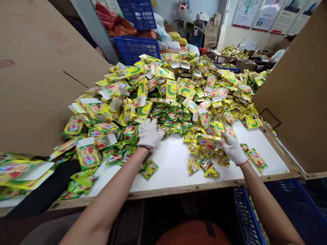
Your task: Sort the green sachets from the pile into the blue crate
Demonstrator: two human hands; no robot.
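Note:
My left hand [150, 134], in a white knit glove, rests at the edge of a heap of green candy sachets [176, 117]. Its thumb is spread from the fingers, and the fingertips touch the sachets. My right hand [233, 149], gloved the same way, has its fingers bent around the open end of a small yellow candy box [208, 141] with a red fruit picture. The box lies over yellow sachets [193, 165] on the white tabletop [171, 160]. One loose green sachet [149, 169] is below my left hand.
A large pile of yellow boxes [171, 90], many with open flaps, covers the back. Cardboard panels stand at the left [43, 85] and right [293, 102]. Blue crates [138, 49] are stacked behind. A wooden edge [199, 188] borders the table; a person [279, 52] is far right.

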